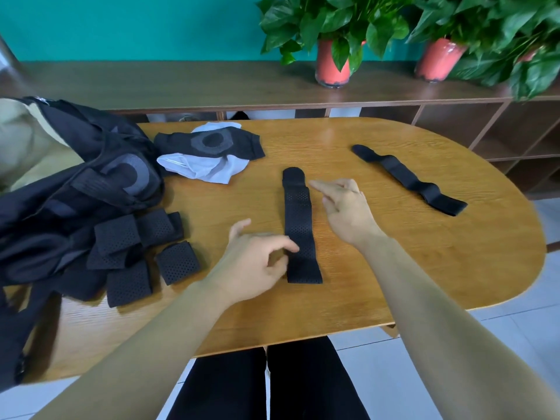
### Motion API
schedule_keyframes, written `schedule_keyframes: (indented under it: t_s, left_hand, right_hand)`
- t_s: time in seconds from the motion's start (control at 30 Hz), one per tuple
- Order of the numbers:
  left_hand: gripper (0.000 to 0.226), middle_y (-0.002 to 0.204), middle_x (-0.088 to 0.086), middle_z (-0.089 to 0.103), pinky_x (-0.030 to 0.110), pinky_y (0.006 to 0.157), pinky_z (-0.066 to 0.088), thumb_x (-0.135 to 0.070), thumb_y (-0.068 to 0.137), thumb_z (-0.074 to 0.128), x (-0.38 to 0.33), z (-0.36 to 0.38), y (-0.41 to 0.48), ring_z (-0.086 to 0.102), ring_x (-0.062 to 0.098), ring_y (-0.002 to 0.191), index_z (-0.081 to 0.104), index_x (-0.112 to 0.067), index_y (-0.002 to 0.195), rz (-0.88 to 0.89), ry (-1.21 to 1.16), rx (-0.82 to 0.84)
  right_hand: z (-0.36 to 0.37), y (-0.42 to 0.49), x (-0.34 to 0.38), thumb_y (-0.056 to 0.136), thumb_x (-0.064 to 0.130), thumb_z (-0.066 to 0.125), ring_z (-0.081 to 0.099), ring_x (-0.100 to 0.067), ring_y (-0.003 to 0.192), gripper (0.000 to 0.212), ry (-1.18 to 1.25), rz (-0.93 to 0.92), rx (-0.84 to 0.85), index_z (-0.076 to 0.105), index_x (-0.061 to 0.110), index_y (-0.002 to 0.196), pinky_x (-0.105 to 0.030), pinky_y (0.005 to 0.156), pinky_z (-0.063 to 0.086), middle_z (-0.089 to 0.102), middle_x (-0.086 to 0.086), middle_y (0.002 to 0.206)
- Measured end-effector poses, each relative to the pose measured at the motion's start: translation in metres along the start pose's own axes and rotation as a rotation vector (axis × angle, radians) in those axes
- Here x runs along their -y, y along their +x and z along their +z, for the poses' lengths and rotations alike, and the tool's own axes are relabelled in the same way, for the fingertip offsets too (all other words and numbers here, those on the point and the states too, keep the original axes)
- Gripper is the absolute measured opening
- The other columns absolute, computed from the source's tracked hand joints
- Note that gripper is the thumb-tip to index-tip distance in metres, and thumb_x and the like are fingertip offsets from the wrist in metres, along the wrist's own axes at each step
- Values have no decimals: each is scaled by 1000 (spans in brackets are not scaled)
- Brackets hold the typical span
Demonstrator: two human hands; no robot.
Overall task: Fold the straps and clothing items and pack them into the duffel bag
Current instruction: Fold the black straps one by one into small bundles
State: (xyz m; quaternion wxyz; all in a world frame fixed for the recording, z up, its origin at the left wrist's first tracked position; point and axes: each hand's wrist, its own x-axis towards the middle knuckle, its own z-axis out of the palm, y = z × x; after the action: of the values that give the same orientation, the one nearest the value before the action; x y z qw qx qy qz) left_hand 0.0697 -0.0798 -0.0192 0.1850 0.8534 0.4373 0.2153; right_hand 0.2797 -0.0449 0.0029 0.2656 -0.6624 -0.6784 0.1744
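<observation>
I'm looking down at an oval wooden table (394, 268) with a warm grain, standing on a pale tiled floor (515, 322). Behind it a long dark-brown shelf unit (181, 86) is running along a teal wall (121, 25), with open cubbies showing below its top. Two leafy green plants are sitting on that unit in red pots: one pot (331, 66) near the middle, the other pot (438, 60) further right, foliage spilling over the edge.
</observation>
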Motion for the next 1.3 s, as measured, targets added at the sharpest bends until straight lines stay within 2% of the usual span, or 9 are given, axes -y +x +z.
schedule_keyframes:
  t_s: [0.13,0.27,0.33,0.43,0.6,0.73,0.93,1.07,1.3]
  left_hand:
    - [48,71,-11,66,30,117,1,-11,84,57,-5,-5,-11,55,-10,73,57,-39,123,-114,-39,56]
    - [64,130,-22,54,23,112,-2,-15,79,58,-9,11,-19,39,-11,123,44,-40,136,-82,-33,132]
    - [63,133,-23,51,23,110,2,-17,81,59,-9,20,-18,37,-8,127,43,-38,137,-90,-13,114]
    - [48,124,-21,59,22,104,10,-24,86,62,-10,27,-17,48,-5,119,52,-36,131,-141,-43,0]
    - [9,90,-13,69,28,93,24,-35,92,58,-13,32,-14,63,11,90,62,-31,99,-215,-12,-151]
    - [24,68,-8,68,45,79,50,-27,88,66,-10,39,-12,66,15,68,49,-26,70,-245,-60,-233]
    - [10,74,-7,68,38,70,53,-28,86,65,-10,40,-5,64,14,68,67,-20,92,-270,-28,-229]
    - [39,100,-3,72,33,85,53,-27,87,67,-11,36,-1,68,14,89,62,-18,125,-293,-28,-199]
    - [41,108,0,70,38,92,49,-30,92,62,-10,35,5,66,19,97,57,-15,130,-301,58,-133]
  right_hand:
    - [-7,-45,-9,91,-1,45,51,-12,108,54,158,46,-6,55,34,129,-31,95,47,43,0,128]
    - [4,-87,-14,79,-12,47,44,0,120,67,274,60,65,57,33,127,-28,107,39,45,6,125]
    - [12,-99,-16,76,-13,48,44,9,118,69,313,64,96,56,31,128,-27,109,35,48,8,124]
    - [25,-104,-18,78,-5,58,40,16,116,63,320,98,92,55,33,128,-27,110,32,55,16,119]
    - [38,-102,-6,84,20,69,45,-4,113,32,281,138,-115,66,31,114,-35,104,37,59,25,86]
    - [45,-98,7,86,29,67,51,-13,104,17,223,207,-216,72,23,102,-38,94,42,46,27,75]
    - [58,-89,15,88,34,63,48,-16,102,17,100,290,-271,73,22,96,-38,85,44,43,23,67]
    - [66,-87,14,87,33,66,48,-16,100,16,52,301,-339,75,21,92,-34,82,43,67,5,78]
    - [72,-87,11,85,31,68,49,-17,102,16,36,305,-385,75,20,94,-33,84,39,68,2,80]
